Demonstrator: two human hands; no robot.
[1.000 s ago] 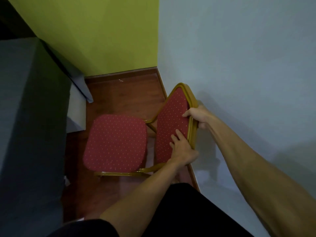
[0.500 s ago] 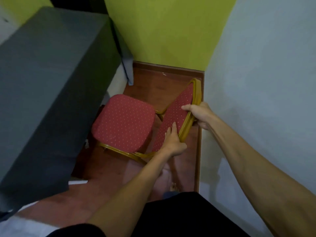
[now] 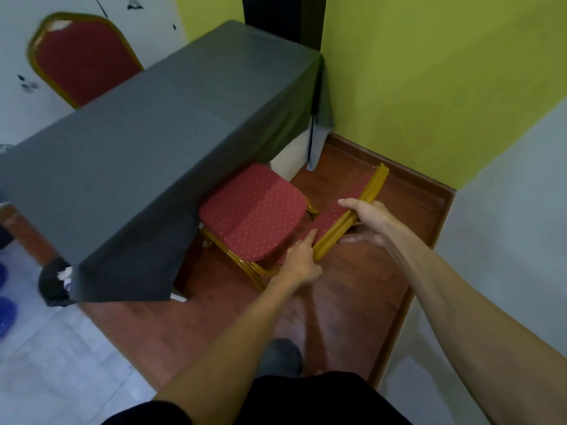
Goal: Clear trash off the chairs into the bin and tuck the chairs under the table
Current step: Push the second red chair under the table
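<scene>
Biggest thing here is the table, draped in a grey cloth that hangs low on the near side, running from near left to far centre. That low hem is probably why the chair has to be steered in rather than just shoved.

The near chair sits right of the table with its red seat bare, no trash on it, and the seat's left edge is just slipping under the cloth. So I'd say this is the tucking step, about half in.

A second chair stands far left, behind the table.

The right hand is wrapped around the gold backrest frame, pushing and guiding. The left hand is pressed against the backrest's lower edge, fingers extended, more bracing than gripping.

There's a dark bag at the near left table corner, maybe the bin.
</scene>
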